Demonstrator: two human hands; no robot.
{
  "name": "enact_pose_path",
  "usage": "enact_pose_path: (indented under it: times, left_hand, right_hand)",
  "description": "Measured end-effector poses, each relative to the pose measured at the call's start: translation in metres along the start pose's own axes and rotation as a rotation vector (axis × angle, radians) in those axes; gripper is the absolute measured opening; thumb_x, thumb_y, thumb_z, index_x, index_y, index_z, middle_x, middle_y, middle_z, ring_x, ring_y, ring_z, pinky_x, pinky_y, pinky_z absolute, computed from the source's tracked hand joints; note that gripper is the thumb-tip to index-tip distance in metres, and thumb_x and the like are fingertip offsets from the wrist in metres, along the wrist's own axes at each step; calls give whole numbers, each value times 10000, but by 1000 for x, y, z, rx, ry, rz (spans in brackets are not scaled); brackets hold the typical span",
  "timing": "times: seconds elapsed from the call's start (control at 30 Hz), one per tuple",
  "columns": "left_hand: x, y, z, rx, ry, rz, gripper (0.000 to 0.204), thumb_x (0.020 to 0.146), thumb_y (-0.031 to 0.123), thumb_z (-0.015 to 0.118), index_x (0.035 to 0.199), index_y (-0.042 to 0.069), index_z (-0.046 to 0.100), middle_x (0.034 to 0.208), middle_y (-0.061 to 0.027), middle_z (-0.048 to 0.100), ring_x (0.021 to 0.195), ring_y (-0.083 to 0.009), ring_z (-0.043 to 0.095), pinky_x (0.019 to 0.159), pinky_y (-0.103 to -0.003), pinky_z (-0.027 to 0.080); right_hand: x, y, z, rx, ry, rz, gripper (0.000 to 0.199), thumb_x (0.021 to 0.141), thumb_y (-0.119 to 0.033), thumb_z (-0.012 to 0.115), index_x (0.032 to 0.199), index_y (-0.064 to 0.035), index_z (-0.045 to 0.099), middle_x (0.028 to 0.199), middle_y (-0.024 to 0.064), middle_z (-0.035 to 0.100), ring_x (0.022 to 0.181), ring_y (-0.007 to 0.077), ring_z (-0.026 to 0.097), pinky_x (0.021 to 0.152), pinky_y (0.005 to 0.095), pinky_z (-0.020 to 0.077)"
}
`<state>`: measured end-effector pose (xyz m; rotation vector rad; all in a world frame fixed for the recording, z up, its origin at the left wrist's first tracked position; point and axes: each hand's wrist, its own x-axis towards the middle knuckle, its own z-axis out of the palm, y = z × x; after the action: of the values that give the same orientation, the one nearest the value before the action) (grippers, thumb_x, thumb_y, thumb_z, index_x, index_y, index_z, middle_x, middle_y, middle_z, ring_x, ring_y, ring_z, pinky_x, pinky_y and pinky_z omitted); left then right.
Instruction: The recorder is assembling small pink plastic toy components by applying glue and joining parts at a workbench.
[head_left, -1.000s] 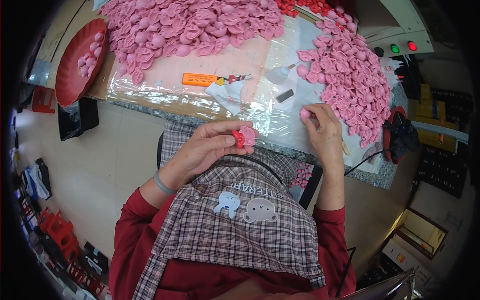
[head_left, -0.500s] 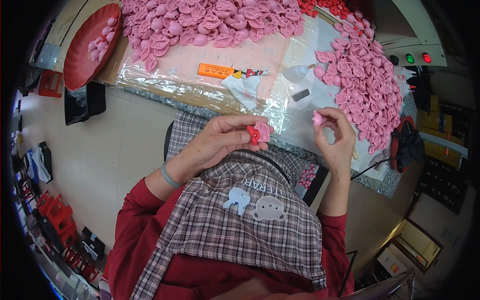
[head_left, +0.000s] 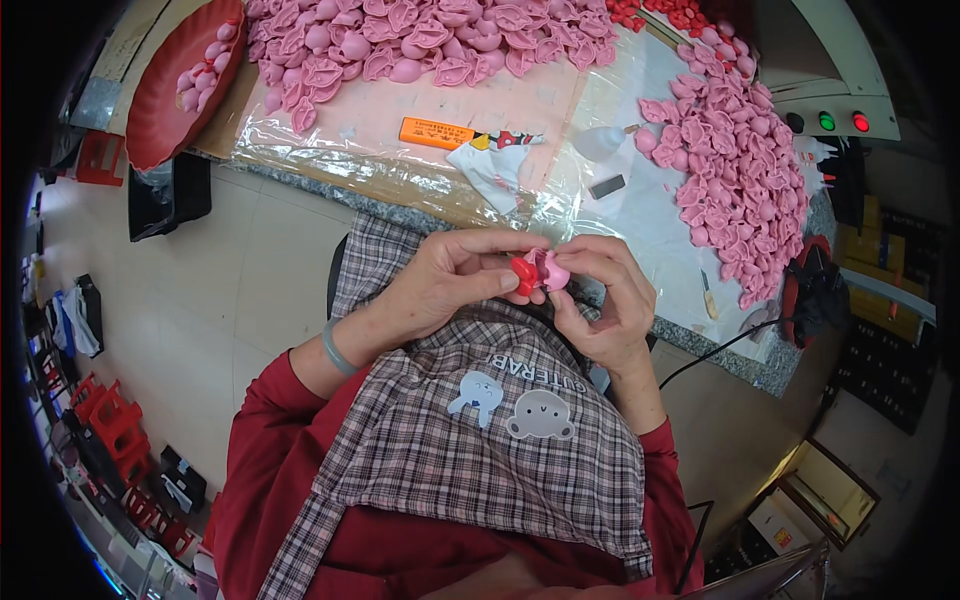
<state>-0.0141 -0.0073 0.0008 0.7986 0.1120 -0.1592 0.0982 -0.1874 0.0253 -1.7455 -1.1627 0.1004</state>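
My two hands meet over the apron, just short of the table's front edge. Between its thumb and fingers my left hand (head_left: 450, 278) grips a pink hollow plastic piece with a red bow (head_left: 524, 276) on its side. My right hand (head_left: 615, 305) pinches a small rounded pink plastic piece (head_left: 555, 272) against the hollow one. The two pieces touch; whether they are joined I cannot tell, since my fingertips cover part of both. Beyond my hands lie a white patterned cloth (head_left: 490, 180), a dark grey block (head_left: 606, 187) and a translucent squeeze bottle (head_left: 600, 143).
Heaps of pink plastic pieces (head_left: 735, 185) cover the table's back and right, with red pieces (head_left: 672, 12) behind. An orange box (head_left: 436, 132) lies mid-table. A wooden-handled tool (head_left: 710, 298) is at right, near a black cable (head_left: 720, 347). A red fluted tray (head_left: 150, 120) stands left.
My right hand has moved left from over the table's right part, bringing the rounded pink piece up against the hollow piece in my left hand. The left hand has barely shifted.
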Motion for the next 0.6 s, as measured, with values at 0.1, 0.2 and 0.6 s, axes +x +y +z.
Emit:
enact_pose_path:
  times: [0.1, 0.2, 0.6]
  left_hand:
    - [0, 4, 4, 46, 50, -24, 393, 924, 32, 579, 1304, -43, 511, 1115, -153, 632, 988, -187, 651, 892, -306, 537]
    - [0, 5, 3, 91, 47, -30, 375, 916, 20, 586, 1279, -42, 519, 1127, -138, 627, 1004, -178, 642, 902, -305, 533]
    - [1, 6, 2, 171, 65, -3, 361, 888, -2, 624, 1240, -19, 545, 1154, -93, 617, 1055, -153, 611, 933, -292, 505]
  right_hand:
    - [0, 1, 2, -22, 1, -24, 346, 658, 53, 719, 990, 12, 630, 978, 171, 646, 868, 259, 645, 754, 314, 530]
    - [-1, 3, 2, -22, -6, -54, 362, 650, 62, 720, 996, 11, 628, 988, 171, 647, 870, 260, 646, 749, 315, 533]
    - [-1, 5, 3, -16, -32, -92, 370, 651, 75, 720, 1004, 15, 627, 994, 174, 652, 870, 265, 647, 737, 316, 539]
